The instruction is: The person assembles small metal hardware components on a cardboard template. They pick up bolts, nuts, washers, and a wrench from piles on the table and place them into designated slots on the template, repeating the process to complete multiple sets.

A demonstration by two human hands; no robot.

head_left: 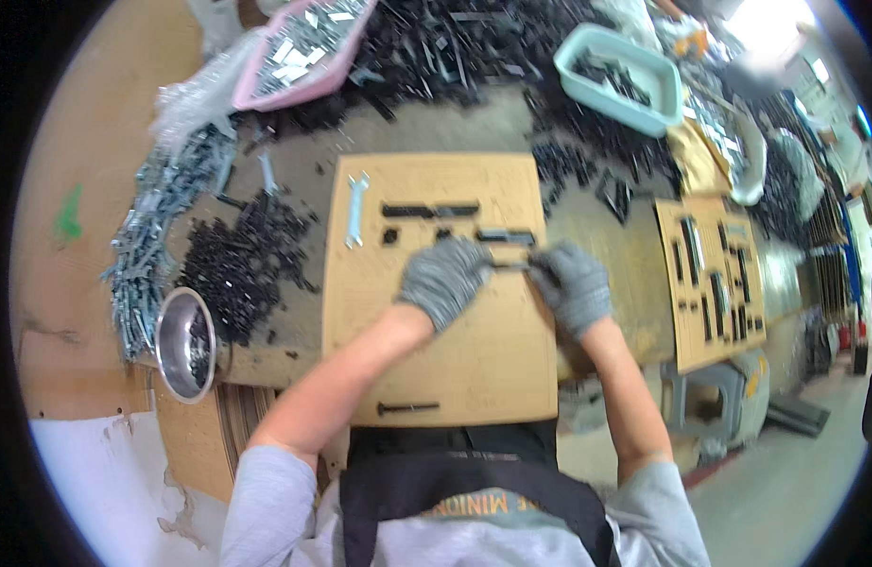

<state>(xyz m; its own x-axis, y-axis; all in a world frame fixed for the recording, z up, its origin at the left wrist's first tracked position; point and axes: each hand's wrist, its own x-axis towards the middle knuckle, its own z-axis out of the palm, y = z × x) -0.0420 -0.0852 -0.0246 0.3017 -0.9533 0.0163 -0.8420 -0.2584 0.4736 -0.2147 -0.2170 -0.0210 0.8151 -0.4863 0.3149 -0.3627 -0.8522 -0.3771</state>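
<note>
My left hand (446, 280) and my right hand (572, 285), both in grey gloves, meet over a cardboard sheet (455, 359). Their fingers close on opposite ends of a thin dark bar (509, 266), whose exact kind is too small to make out. Just beyond them lies a black-and-silver bar (505, 236). A longer black bar (430, 210) lies farther off, with small black blocks (389, 235) on its near side. At the sheet's far left is a silver open-end wrench (356, 210). A black bolt (407, 408) rests by the near edge.
Left of the sheet are a heap of small black parts (237, 265), a pile of wrenches (152, 246) and a metal bowl (185, 345). A pink tray (308, 93) and a light-blue tray (620, 111) stand beyond. Another cardboard sheet (696, 345) with parts lies right, above a grey stool (705, 383).
</note>
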